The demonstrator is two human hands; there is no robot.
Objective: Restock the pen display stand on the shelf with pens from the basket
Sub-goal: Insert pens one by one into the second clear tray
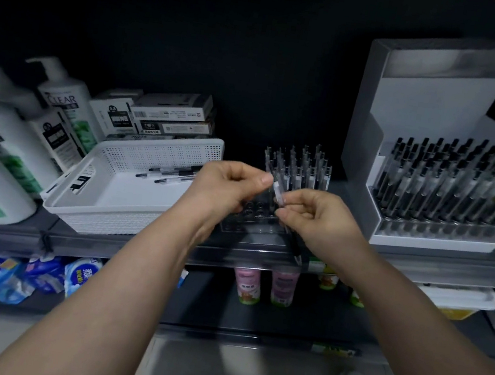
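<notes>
Head view: both hands meet over the clear plastic pen display stand (254,220) near the dark shelf's (134,250) front edge. The right hand (318,217) pinches a slim transparent pen (278,192), tilted above the stand's empty front holes. The left hand (227,184) seems to pinch its upper end, though blur obscures the contact. More loose pens (171,176) lie in the white perforated plastic basket (155,151) just left.
</notes>
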